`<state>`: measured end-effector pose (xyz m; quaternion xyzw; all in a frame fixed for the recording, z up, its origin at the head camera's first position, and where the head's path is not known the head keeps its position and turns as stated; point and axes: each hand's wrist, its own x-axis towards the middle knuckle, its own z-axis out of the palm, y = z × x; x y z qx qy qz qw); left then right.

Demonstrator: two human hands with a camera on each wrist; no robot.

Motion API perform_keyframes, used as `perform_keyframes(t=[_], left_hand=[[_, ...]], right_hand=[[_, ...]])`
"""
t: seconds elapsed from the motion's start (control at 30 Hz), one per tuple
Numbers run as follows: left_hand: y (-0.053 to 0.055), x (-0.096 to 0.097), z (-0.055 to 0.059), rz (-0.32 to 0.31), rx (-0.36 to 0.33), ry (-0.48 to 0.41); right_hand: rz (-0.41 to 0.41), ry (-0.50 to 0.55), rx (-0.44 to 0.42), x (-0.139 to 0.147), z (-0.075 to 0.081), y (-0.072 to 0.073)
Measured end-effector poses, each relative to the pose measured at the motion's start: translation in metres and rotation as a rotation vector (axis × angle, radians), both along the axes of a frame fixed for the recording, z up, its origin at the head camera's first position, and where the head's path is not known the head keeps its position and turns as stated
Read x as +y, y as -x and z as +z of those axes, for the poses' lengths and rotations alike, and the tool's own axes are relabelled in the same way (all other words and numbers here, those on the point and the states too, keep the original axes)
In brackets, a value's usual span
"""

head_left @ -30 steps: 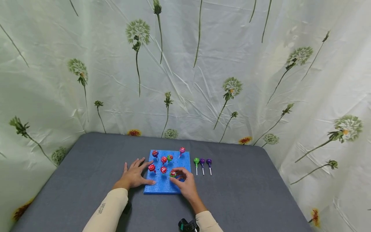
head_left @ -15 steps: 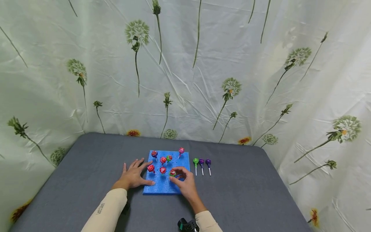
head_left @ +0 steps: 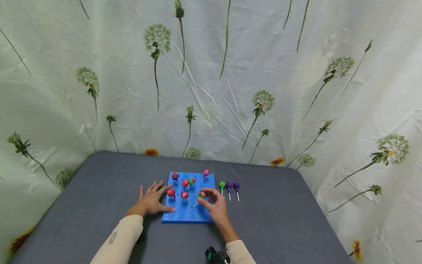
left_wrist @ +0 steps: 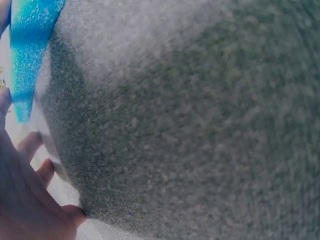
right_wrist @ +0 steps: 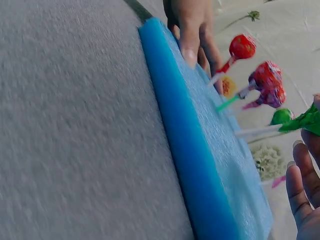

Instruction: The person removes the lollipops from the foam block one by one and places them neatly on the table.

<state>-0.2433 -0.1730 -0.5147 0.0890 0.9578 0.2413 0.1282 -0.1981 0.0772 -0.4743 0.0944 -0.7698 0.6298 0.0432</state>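
Observation:
My right hand [head_left: 218,210] pinches a lollipop [head_left: 201,194] in a green and red wrapper by its head, over the right part of a blue foam board [head_left: 184,217]. Its white stick slants down to the left, the lower end close over the board; the right wrist view shows this green-wrapped lollipop [right_wrist: 300,123] tilted too. My left hand [head_left: 150,202] rests at the board's left edge with fingers spread and thumb on the near left corner. Several lollipops stand in the board, among them a red one [head_left: 170,193], a pink one [head_left: 206,172] and a green-red one [head_left: 192,181].
Right of the board, a green lollipop [head_left: 222,185] and two purple lollipops, the outer purple one [head_left: 236,186] included, lie in a row on the grey table [head_left: 270,220]. A flowered white curtain [head_left: 214,91] hangs behind the table.
My right hand has shifted slightly right with the lollipop, whose stick now shows and leans more. The left hand stays in place on the board.

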Motion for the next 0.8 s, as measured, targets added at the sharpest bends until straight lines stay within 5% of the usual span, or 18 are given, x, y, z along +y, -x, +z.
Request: perform_keyframes(t=[0.4,0.6,0.8], left_hand=[[-0.001,-0.002,0.0,-0.006,-0.004,-0.01],[-0.003,-0.004,-0.003,-0.007,0.0,-0.009],[-0.001,-0.003,0.0,-0.019,0.005,-0.015]], right_hand=[[-0.064,0.024,-0.008,0.031,-0.001,0.005],[-0.114,-0.024,0.007,0.056,-0.02,0.013],[-0.163,-0.086,0.017,0.075,-0.002,0.007]])
